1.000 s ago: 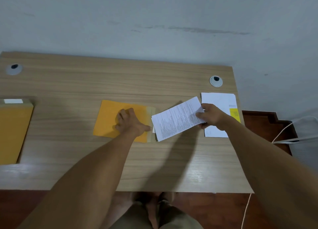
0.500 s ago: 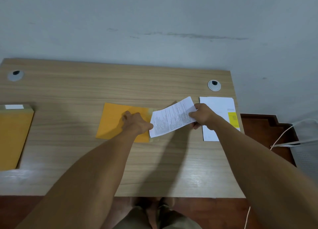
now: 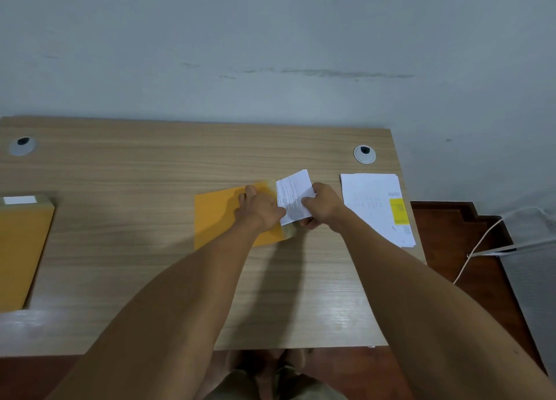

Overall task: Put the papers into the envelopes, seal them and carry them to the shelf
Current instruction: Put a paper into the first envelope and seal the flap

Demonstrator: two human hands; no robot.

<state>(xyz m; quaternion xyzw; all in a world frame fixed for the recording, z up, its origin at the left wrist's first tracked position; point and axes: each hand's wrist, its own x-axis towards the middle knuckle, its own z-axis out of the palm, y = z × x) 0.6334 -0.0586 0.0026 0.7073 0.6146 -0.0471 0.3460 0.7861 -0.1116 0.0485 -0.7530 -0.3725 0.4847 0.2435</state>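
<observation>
An orange envelope [image 3: 216, 216] lies flat in the middle of the wooden desk [image 3: 150, 165], its open end and pale flap to the right. My left hand [image 3: 260, 207] presses down on that open end. My right hand [image 3: 323, 204] grips a printed white sheet [image 3: 293, 193], whose left part sits inside the envelope's mouth; the right part still sticks out. A stack of white papers [image 3: 370, 204] with a yellow patch lies at the desk's right edge. Further orange envelopes [image 3: 21, 249] lie in a pile at the left edge.
Two round cable grommets [image 3: 364, 153] sit near the desk's back corners. A grey wall rises right behind the desk. Right of the desk are a red-brown floor, a white cord [image 3: 478, 249] and a grey object. My legs show below the front edge.
My right hand has pushed the printed sheet leftward into the envelope, so less of it shows. My left hand slid to the envelope's open end. The view has shifted slightly.
</observation>
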